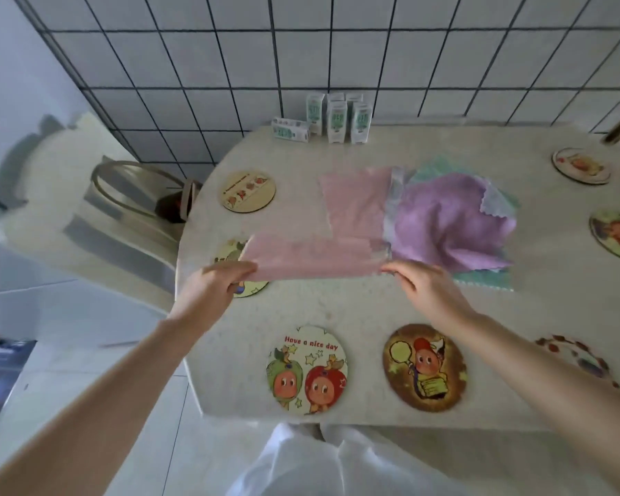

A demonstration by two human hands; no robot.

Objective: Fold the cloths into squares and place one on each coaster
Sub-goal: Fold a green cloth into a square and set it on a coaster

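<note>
A pink cloth point(340, 223) is blurred by motion, lifted at its near edge above the table. My left hand point(212, 291) pinches its near left corner and my right hand point(426, 291) pinches its near right corner. Beside it lies a pile of cloths, a purple cloth point(451, 216) on top with green and white ones beneath. Round picture coasters ring the table: a "Have a nice day" coaster point(306, 370), a brown coaster point(425, 366), a coaster point(247, 190) at the far left, and a coaster point(247, 289) partly hidden under my left hand.
Several small cartons point(337, 118) stand at the table's back edge against the tiled wall. More coasters lie at the right: one point(580, 165) far, one point(618, 234) at the edge, one point(577, 356) behind my right forearm. A chair point(136, 195) stands left of the table.
</note>
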